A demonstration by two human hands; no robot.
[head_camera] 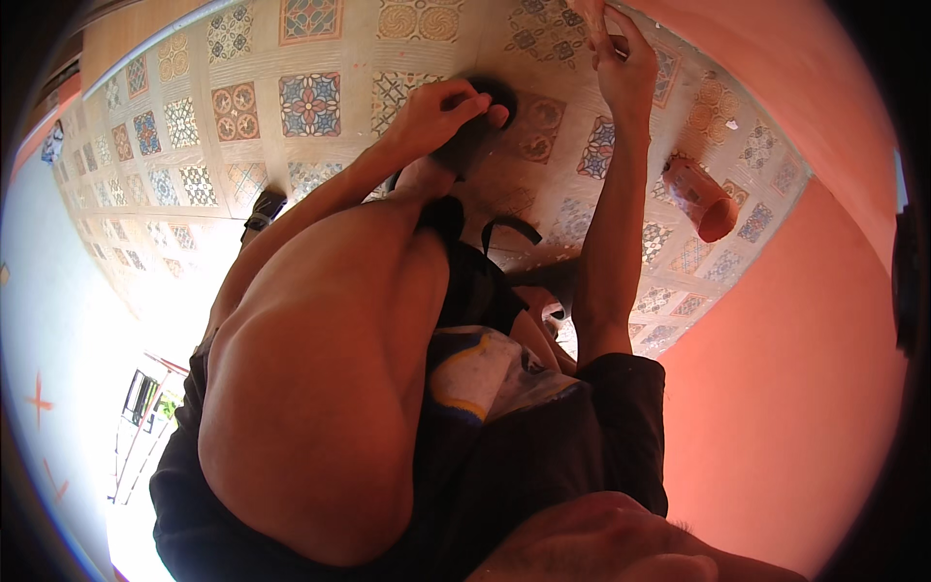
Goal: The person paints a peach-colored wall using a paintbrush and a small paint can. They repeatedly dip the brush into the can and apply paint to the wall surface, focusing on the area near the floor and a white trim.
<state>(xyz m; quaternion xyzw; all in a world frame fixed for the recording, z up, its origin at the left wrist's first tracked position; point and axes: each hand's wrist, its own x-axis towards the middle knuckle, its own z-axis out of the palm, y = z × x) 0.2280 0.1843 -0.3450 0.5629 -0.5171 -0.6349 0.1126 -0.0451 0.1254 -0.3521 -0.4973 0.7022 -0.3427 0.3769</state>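
Note:
My left hand (447, 110) hangs over a foot in a black slipper (507, 94), its fingers loosely curled with nothing visible between them. My bent knee (305, 342) fills much of the lower left. My right hand (627, 69) is raised near the base of a salmon-pink wall (734, 44). Its fingertips pinch a thin pinkish thing (595, 25); what it is I cannot tell. To the right of that forearm, on the tiled floor, is a pink-stained clear plastic container (700, 198), its wide open end towards the lower right.
The floor (251, 69) has a patterned tile print with pale specks. A second pink wall (785, 327) rises at right. A black strap (513, 224) shows between my legs. A small dark object (268, 206) lies beyond my left forearm. Bright light floods the lower left.

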